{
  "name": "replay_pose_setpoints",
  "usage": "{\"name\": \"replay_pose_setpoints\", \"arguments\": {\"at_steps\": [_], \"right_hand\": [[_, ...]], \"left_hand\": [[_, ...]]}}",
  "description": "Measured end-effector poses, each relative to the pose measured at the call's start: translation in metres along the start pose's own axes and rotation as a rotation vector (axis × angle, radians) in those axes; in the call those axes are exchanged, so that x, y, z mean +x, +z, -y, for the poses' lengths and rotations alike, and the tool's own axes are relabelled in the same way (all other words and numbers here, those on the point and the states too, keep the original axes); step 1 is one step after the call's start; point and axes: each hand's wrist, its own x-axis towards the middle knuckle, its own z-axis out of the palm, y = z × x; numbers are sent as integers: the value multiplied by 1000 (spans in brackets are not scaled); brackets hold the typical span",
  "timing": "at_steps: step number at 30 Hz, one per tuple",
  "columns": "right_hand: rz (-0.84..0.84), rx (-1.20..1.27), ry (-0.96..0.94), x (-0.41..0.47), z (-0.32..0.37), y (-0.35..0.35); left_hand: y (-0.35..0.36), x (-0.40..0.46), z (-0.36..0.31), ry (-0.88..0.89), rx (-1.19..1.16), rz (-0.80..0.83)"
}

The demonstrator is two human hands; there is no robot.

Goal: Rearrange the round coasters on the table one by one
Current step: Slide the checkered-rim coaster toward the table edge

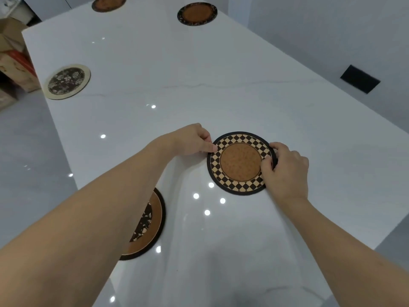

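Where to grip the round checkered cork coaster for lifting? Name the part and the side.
Take the round checkered cork coaster by its thin black rim, pinching at opposite left and right edges. It lies flat on the glossy white table, so only the edge offers purchase. The left hand and right hand already sit there.

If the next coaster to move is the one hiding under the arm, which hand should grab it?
Probably the left hand. The half-hidden coaster lies under the left forearm, on that side of the table. The right hand sits past the checkered coaster and would have to cross over.
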Motion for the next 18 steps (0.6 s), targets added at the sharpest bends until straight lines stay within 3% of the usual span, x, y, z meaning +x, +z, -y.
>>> {"name": "replay_pose_setpoints", "arguments": {"at_steps": [8,18], "right_hand": [[11,-33,20,0,5,-2],[28,-108,-10,1,8,-3]], "left_hand": [[11,3,6,-16,-53,-127],[10,6,8,63,10,-126]]}}
